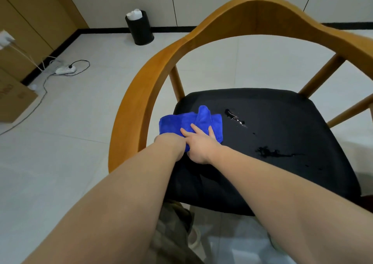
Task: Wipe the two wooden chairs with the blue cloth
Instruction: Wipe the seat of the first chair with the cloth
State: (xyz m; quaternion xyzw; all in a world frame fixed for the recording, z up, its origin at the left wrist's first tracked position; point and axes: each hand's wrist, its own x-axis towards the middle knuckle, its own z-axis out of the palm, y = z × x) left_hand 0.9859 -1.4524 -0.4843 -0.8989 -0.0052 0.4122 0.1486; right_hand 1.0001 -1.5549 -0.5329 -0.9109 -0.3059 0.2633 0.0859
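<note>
So, the biggest thing in front of me is one wooden chair (141,94), with its curved back and arm bending round the far and left sides. I see no second chair here. Its black seat (282,173) fills the middle. The blue cloth (175,124) lies bunched on the left part of that seat, close to the chair's left arm, and its long side runs left to right. Both my hands are on it. My right hand (198,146) lies flat, with its fingers (194,129) straight and spread, pressing the cloth down. My left hand (171,144) sits at the cloth's near left edge and touches the right hand. Its fingers are hidden, so I cannot tell if they grip. The wet marks are all to the right of the cloth: a shiny patch (235,117) just beside its right edge, and a darker patch (268,152) farther right and nearer to me. I think the next push must go right, and the right hand is closer.
</note>
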